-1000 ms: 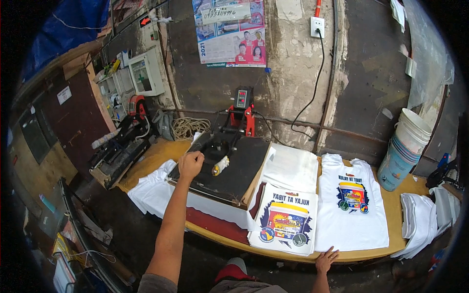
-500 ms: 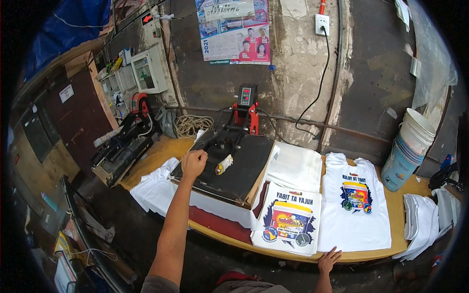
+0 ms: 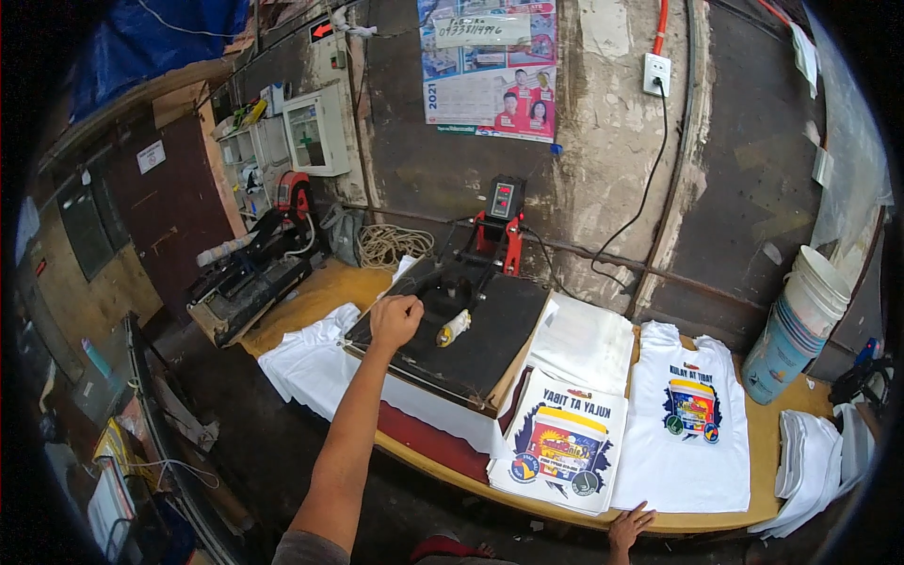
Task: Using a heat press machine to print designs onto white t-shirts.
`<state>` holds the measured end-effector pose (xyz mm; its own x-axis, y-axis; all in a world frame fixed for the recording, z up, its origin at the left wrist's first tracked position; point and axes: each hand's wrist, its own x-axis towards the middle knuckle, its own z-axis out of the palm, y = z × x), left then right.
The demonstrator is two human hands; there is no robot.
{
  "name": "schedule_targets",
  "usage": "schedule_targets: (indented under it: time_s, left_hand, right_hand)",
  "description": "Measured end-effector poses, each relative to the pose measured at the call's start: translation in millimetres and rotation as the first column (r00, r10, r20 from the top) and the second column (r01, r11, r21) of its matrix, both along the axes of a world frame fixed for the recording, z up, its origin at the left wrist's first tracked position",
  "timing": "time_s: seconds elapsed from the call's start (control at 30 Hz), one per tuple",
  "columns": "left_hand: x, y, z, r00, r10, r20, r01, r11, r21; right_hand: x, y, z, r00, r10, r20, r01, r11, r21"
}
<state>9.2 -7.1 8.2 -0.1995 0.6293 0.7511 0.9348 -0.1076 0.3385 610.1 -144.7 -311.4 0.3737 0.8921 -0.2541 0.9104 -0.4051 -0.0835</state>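
My left hand [image 3: 395,320] is closed in a fist over the black top plate of a heat press [image 3: 471,365]; what its fingers hold, if anything, is hidden. Just right of it, a tape-wrapped grip [image 3: 454,328] in yellow and white sticks out above the plate. White cloth hangs from under the press. My right hand [image 3: 629,527] lies open, fingers spread, at the table's front edge near the hem of a white T-shirt [image 3: 695,476] printed with a paint bucket design. Left of that shirt lies a stack of transfer sheets [image 3: 556,452] bearing the mirrored design.
White sheets [image 3: 582,341] lie behind the printed stack. Folded white shirts [image 3: 810,461] hang over the right end of the yellow table [image 3: 452,473], near stacked buckets [image 3: 796,325]. Another press [image 3: 254,273] and coiled rope [image 3: 395,245] are at the left. A dark board [image 3: 169,428] leans at lower left.
The head view has shifted, so the scene sits lower and mostly farther right in the picture. Both hands keep their places, left fist over the press and right hand at the table edge.
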Motion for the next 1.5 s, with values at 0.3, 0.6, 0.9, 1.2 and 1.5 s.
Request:
schedule_targets:
  time_s: [0.3,0.6,0.9,1.2,1.5]
  left_hand:
    - [5,4,3,1.000,-0.005,0.018,0.004,1.000,0.026]
    - [2,-2,1,0.999,-0.041,-0.027,0.044,0.993,0.107]
    - [0,-2,0,0.999,-0.029,-0.021,0.031,0.993,0.117]
    - [3,-2,5,1.000,0.014,-0.016,-0.013,0.997,0.070]
    - [4,-4,5,1.000,0.014,-0.009,-0.013,0.998,0.053]
  right_hand:
    - [16,-3,-30,0.999,-0.023,-0.047,0.030,0.989,0.143]
    - [5,-13,-5,0.995,0.031,-0.097,-0.015,0.987,0.161]
    - [18,2,-20,0.995,0.034,0.096,-0.058,0.963,0.262]
    - [-145,58,147,0.808,0.553,-0.205,-0.006,0.356,0.935]
    - [-375,66,302,0.088,0.996,-0.014,-0.243,0.035,0.969]
